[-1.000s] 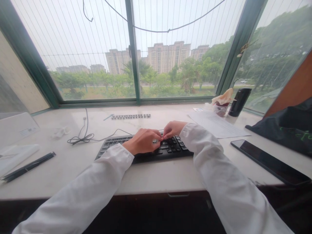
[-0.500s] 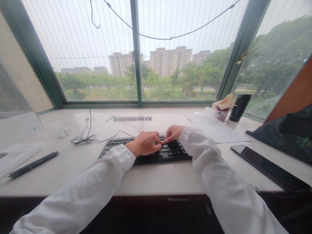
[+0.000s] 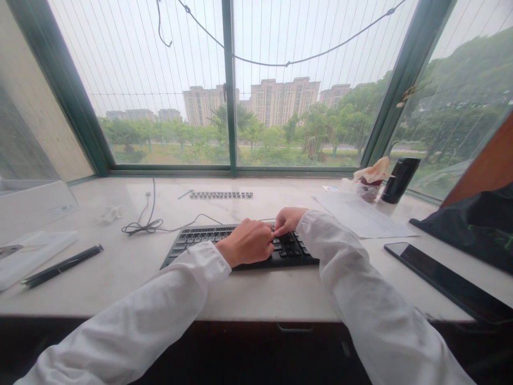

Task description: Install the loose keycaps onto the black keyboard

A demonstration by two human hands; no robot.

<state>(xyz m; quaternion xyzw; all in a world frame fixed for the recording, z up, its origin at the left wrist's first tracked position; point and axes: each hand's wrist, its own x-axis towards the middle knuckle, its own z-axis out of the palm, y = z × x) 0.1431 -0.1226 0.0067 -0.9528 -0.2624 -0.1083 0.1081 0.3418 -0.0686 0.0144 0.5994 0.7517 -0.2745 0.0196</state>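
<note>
A black keyboard (image 3: 188,243) lies on the pale desktop, its right half partly covered by my hands. My left hand (image 3: 249,243) rests over the keys right of the middle, its fingers curled closed; whatever they hold is hidden. My right hand (image 3: 289,220) is pinched with fingertips pointing down, touching or nearly touching the left fingertips above the keyboard. Anything in that pinch is too small to make out. Beyond the keyboard, several small keycaps (image 3: 221,195) stand in two rows, with a thin stick-like tool (image 3: 185,194) at their left end.
On the left lie a coiled cable (image 3: 142,227), black pens (image 3: 62,266) and a white box (image 3: 38,256). Toward the right are a paper sheet (image 3: 360,216), a phone (image 3: 444,280), a black bottle (image 3: 399,180) and a dark bag (image 3: 473,224). A window borders the desk's back.
My left hand has turned and curled more, shifting slightly right against the right fingertips. My right hand stays nearly in place. The whole view has shifted a little.
</note>
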